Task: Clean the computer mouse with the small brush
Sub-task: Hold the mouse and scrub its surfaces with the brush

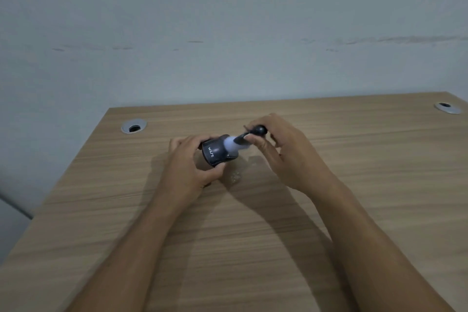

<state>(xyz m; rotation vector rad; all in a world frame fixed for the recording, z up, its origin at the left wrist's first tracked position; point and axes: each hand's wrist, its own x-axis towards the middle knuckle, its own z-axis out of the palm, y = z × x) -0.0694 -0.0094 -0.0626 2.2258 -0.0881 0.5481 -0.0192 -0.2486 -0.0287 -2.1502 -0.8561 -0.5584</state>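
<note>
A dark computer mouse (215,153) with white lettering is gripped by my left hand (188,163), fingers over its far side and thumb under its near edge, just above the wooden table (253,223). My right hand (283,149) pinches a small brush (243,139) by its black rounded handle. The brush's pale bristles press on the mouse's upper right surface. Part of the mouse is hidden behind my left fingers.
Two round metal cable grommets sit in the table, one at the far left (133,126) and one at the far right (447,107). A pale wall (228,20) rises right behind the table. A small shiny smudge (236,176) lies on the wood below the mouse.
</note>
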